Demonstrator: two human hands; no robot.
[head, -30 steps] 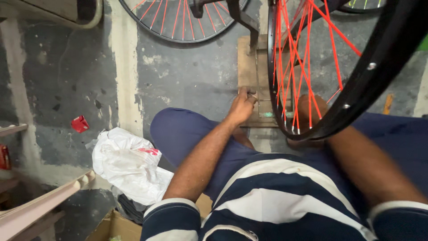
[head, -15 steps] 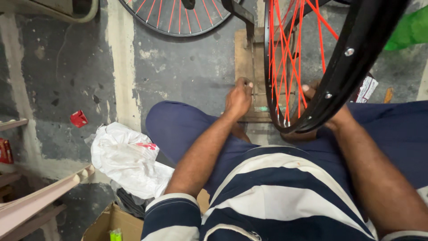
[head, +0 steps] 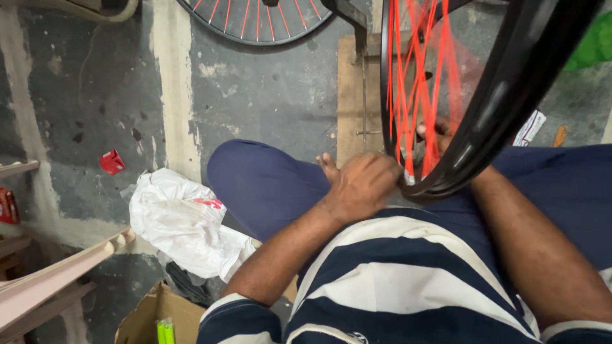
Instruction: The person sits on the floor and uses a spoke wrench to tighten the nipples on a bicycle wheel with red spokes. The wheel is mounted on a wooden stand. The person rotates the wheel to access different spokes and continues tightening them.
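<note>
The left hand (head: 363, 185) pinches a spoke at the lower edge of the black wheel rim (head: 503, 95) over the lap. The right hand (head: 437, 130) sits behind the orange spokes (head: 417, 76), grip unclear. A white plastic bag (head: 182, 220) lies left on the floor.

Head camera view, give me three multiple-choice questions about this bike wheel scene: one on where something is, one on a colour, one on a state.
1. Where does the white plastic bag lie?
A. on the floor beside the person's left knee
B. hanging from the rim
C. inside the cardboard box

2. What colour are the spokes of the wheel being worked on?
A. silver
B. red-orange
C. blue

3. How is the left hand?
A. flat on the floor
B. closed at the bottom of the black rim
C. raised, clear of everything

Answers: 1 A, the bag rests on the grey floor by the knee. 2 B, they glow red-orange against the rim. 3 B, its curled fingers meet the rim's lowest part; whatever the grip holds is hidden.
</note>
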